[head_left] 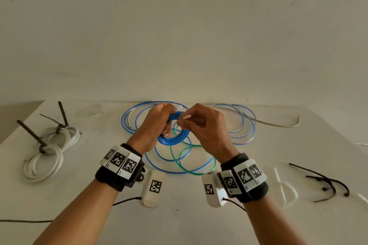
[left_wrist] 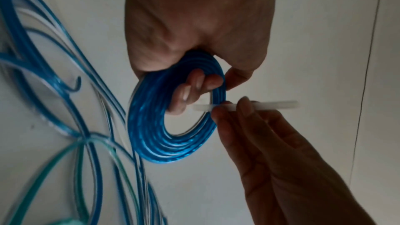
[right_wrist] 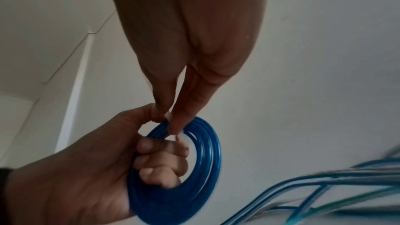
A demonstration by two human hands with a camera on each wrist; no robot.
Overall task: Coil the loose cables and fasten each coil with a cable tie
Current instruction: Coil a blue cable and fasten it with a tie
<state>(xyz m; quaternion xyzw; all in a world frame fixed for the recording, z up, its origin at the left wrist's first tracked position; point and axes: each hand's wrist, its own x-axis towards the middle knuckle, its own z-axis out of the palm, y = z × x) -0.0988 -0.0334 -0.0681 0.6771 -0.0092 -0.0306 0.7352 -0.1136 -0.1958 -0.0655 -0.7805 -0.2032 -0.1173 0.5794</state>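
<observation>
Left hand point(left_wrist: 194, 28) grips the blue coil point(left_wrist: 173, 126) above the table point(head_left: 199, 215) while right hand point(left_wrist: 270, 143) pinches a white cable tie point(left_wrist: 275, 105) at its rim; fastening seems underway, so next thread the tie through the coil's centre.

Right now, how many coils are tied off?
2, both white, at the table's left: far white coil and near white coil, each cinched by a black tie. The blue coil in the left hand isn't fastened yet; the right hand pinches a white tie at it.
</observation>
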